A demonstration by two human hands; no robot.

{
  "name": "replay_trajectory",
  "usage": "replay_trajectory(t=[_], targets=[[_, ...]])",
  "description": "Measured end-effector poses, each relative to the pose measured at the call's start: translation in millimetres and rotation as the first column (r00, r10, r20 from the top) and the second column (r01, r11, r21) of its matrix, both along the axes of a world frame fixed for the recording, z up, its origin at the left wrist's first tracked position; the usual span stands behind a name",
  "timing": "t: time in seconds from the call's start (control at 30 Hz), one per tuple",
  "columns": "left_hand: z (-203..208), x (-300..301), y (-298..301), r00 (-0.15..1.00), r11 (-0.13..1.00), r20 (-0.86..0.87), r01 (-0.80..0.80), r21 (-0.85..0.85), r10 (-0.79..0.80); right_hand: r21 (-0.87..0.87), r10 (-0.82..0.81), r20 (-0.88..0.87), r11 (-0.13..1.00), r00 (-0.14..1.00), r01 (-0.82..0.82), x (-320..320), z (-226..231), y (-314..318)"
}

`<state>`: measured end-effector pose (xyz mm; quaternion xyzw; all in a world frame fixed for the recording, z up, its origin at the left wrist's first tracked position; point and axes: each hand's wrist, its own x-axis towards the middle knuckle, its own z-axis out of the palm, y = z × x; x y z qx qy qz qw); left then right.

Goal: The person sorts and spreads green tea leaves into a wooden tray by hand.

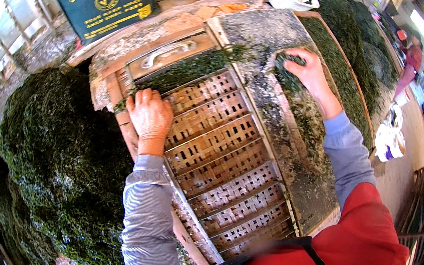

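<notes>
We had our right hand (307, 67) curled around a clump of greens (287, 74), thumb and fingers pressed on it, over the grey board (257, 31). Our left hand (150, 114) lay, fingers bent close together, at the left side of the slatted tray (213, 132); we could not tell whether it pinched anything. Just beyond it, a band of greens (187, 73) crossed the tray, and farther on was a metal handle (168, 53). A large dark heap (66, 174) stood to its left.

Dark green leafy strands (187, 72) lie across the far end of a slatted woven tray (215, 133).
</notes>
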<state>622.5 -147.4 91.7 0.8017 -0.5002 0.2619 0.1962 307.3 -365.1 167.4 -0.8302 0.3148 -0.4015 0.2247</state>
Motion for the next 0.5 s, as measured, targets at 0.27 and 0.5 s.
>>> replay_trajectory(t=[0.27,0.5], targets=[[-6,3,1,0.999,1.000,0.035,-0.016,0.001,0.016,0.023,0.589,-0.061,0.808,0.806,-0.588,222,19,63],[6,-1,7,0.999,0.997,-0.044,-0.008,-0.074,0.005,-0.454,0.116,-0.456,0.822,0.882,-0.343,203,-25,40]])
